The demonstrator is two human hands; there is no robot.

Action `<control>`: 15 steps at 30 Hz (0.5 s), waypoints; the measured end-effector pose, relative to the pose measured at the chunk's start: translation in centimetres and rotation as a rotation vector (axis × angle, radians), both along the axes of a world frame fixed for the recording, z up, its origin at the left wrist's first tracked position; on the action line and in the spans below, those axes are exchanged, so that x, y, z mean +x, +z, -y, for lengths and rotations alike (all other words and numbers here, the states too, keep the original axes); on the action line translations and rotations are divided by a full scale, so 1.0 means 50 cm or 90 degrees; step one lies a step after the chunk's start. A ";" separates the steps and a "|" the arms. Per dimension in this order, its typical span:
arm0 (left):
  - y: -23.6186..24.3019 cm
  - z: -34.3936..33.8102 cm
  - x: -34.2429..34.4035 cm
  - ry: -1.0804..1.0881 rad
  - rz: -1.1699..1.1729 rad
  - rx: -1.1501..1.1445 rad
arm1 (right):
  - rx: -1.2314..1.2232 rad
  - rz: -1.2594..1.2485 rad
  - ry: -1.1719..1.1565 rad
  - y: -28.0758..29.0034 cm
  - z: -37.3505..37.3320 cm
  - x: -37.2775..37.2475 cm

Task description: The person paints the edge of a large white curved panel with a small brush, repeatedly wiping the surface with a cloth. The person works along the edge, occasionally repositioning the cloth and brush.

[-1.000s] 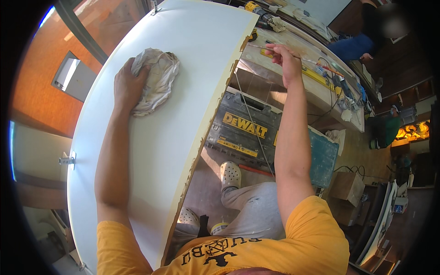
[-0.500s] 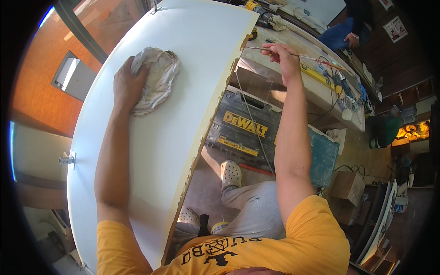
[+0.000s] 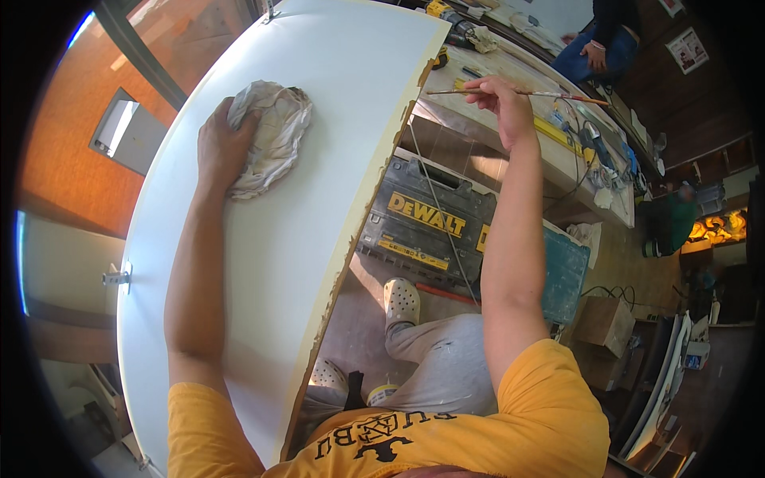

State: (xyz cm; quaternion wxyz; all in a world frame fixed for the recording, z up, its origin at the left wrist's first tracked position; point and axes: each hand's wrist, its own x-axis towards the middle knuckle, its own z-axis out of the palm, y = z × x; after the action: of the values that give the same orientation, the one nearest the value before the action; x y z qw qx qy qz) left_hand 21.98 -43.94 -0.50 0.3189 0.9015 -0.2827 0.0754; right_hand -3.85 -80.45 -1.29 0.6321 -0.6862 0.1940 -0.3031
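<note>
A long white panel (image 3: 319,143) slants across in front of me, with masking tape and a rough brown-smeared strip along its right edge. My left hand (image 3: 223,143) grips a crumpled, stained white rag (image 3: 275,143) and rests on the panel with it. At the panel's far right edge, my right hand (image 3: 504,103) pinches a thin paintbrush (image 3: 558,95) between its fingers. The brush lies nearly level, its tip close to the brown edge; whether it touches is too small to tell.
Beneath the panel's right side stand a black tool case (image 3: 418,223) and a teal case (image 3: 564,267). A workbench (image 3: 550,171) behind my right hand carries a yellow spirit level (image 3: 558,134), a drill (image 3: 450,22) and cables. Another person's hand (image 3: 594,56) shows beyond it. Metal hinges (image 3: 118,278) stick out from the panel's left edge.
My right hand has shifted slightly right and down with the paintbrush, which now lies more level. The left hand and rag stay put. The other person's hand has moved left and up.
</note>
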 end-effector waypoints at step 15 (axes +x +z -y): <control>-0.003 -0.001 0.006 0.000 0.006 0.005 | -0.085 -0.082 0.048 0.008 -0.020 0.021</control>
State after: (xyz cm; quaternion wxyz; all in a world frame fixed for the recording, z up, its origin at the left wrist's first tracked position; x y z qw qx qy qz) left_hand 22.28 -43.91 -0.66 0.3143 0.9022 -0.2847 0.0785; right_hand -2.82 -79.45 -0.87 0.5820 -0.7518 0.1878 -0.2465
